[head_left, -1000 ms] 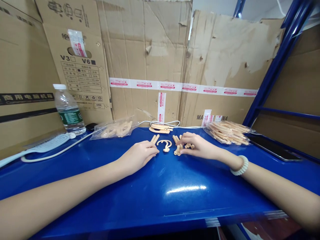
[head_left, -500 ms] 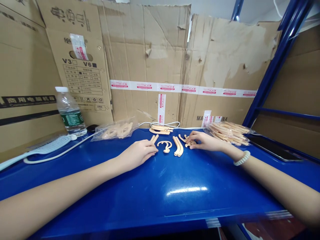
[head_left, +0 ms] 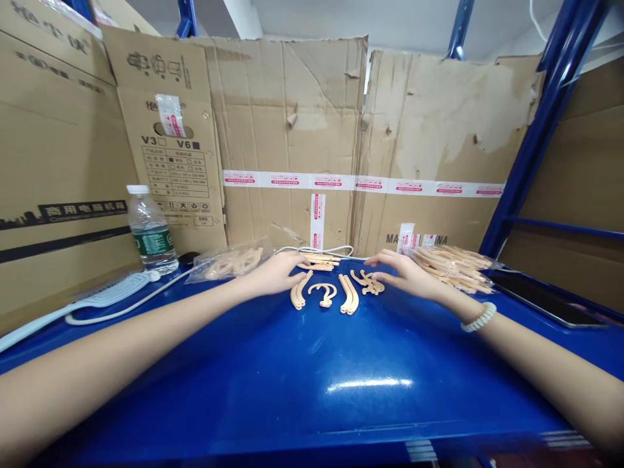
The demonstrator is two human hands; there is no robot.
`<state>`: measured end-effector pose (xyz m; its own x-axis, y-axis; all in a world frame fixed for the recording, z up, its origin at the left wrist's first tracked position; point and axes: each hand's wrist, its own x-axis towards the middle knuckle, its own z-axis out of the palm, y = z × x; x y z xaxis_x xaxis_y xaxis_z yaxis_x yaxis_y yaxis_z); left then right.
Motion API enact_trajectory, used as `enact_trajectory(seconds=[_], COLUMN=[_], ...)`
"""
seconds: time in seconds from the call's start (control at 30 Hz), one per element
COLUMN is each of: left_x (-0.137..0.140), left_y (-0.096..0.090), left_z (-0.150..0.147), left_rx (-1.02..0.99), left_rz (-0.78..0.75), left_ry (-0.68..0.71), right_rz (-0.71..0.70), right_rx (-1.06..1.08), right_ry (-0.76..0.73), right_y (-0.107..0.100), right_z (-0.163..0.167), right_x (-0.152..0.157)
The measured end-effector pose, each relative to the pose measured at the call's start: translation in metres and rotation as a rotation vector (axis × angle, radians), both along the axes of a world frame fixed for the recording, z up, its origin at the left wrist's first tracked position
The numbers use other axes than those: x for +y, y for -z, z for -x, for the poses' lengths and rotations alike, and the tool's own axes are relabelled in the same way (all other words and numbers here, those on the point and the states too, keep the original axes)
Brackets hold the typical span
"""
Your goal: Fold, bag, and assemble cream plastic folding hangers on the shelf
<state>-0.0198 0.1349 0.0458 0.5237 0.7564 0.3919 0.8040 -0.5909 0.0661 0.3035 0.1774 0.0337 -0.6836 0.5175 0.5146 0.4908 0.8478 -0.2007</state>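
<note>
My left hand (head_left: 279,272) is open, its fingers stretched to the left end of a stack of pale wooden strips (head_left: 322,261); whether they touch is unclear. Just below its thumb lies a pair of curved wooden strips (head_left: 299,294). My right hand (head_left: 404,274) is also open, thumb and fingers apart, beside a small pile of curved wooden pieces (head_left: 371,285). Between the hands, a hook-shaped wooden piece (head_left: 327,296) and another bundle of curved strips (head_left: 348,296) lie on the blue table (head_left: 273,377).
A plastic bag of wooden pieces (head_left: 231,261) lies at back left, near a water bottle (head_left: 150,234) and a pale blue brush-like object (head_left: 110,292). Bagged wooden strips (head_left: 453,268) and a dark phone-like slab (head_left: 546,299) lie right. Cardboard (head_left: 292,130) stands behind.
My left hand has left the curved strips and moved back toward the rear stack. My right hand has opened and drawn off the curved pieces. The camera view has tilted up slightly.
</note>
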Motion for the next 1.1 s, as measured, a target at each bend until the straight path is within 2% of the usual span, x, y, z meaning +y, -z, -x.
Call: enact_trajectory(seconds=[0.13,0.23,0.33,0.5,0.63,0.8,0.97,1.1], left_x=[0.051,0.082,0.101,0.117,0.123,0.119,0.102,0.072], left_y=[-0.013,-0.017,-0.014,-0.004,0.001,0.0,-0.007,-0.01], left_z=[-0.002,0.0,0.001,0.003,0.003,0.001,-0.004,-0.012], left_rx=[0.021,0.018,0.039,0.092,0.103,0.055,-0.092,-0.215], left_rz=[0.091,0.134,0.207,0.335,0.342,0.257,0.057,-0.115], left_ry=[-0.082,-0.096,-0.061,-0.056,-0.101,-0.15,-0.149,-0.101], right_rz=[0.034,0.058,0.065,0.068,0.075,0.065,0.05,0.082], right_rx=[0.012,0.007,-0.008,-0.027,-0.036,-0.025,0.018,0.122], right_ry=[0.004,0.011,0.013,0.003,0.02,0.014,0.049,0.097], right_y=[0.0,-0.001,-0.001,-0.002,-0.003,-0.003,-0.001,0.0], right_z=[0.001,0.001,0.002,0.002,0.002,0.002,0.005,0.01], right_x=[-0.002,-0.005,-0.006,-0.006,-0.007,-0.007,-0.008,-0.012])
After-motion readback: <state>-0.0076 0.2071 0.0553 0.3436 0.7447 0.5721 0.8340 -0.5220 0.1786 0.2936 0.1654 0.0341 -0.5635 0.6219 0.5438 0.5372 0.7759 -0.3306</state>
